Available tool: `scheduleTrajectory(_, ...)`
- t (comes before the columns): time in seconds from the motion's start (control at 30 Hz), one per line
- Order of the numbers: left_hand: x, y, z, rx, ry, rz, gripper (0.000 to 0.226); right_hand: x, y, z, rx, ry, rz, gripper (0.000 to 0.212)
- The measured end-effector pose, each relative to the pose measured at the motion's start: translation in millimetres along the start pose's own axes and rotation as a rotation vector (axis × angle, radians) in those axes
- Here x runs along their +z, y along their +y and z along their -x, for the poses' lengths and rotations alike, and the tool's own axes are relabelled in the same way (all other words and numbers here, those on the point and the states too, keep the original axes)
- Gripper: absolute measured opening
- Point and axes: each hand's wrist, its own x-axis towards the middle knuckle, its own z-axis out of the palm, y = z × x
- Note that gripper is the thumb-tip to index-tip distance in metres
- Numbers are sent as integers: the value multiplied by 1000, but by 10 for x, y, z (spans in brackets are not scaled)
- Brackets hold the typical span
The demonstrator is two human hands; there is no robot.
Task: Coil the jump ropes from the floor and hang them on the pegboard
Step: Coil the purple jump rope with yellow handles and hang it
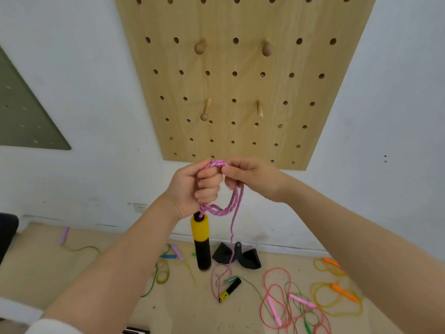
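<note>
A pink braided jump rope with dark flecks (222,208) is held up in front of the lower edge of a light wooden pegboard (243,88) fixed to a white wall. The left hand (192,189) is closed in a fist round several gathered loops of the rope, and the right hand (255,177) pinches the top of the coil between thumb and curled fingers, just beside the left. A yellow-and-black foam handle (201,242) hangs straight down below the left fist, and a single strand drops from the coil to the floor, where the matching second handle (230,290) lies. Four wooden pegs (206,109) are seen on the board, none carrying a rope. Farther right on the tan floor lie a thin pink plastic rope with pink handles (277,307) and a yellow rope with orange handles (342,291); green and yellow ropes are scattered left of the hanging handle.
</note>
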Motion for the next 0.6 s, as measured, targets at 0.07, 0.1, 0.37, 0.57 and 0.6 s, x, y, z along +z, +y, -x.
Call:
scheduleTrajectory(0.07,11,37,49,79,206,-50,50,-48,-30,-56,19,24,-31,22)
scheduleTrajectory(0.1,22,60,85,138,288,-43,54,-94,-24,-80,31,-12,-80,29)
scheduleTrajectory(0.37,2,102,177,312,-61,234,41,11,108,-255,3,-220,-921,26)
scheduleTrajectory(0.57,-170,302,295,112,-194,134,43,282,-45,-462,183,-62,-573,33)
scheduleTrajectory(0.6,-180,327,329,124,-126,71,43,323,-18,-496,177,-35,-518,33)
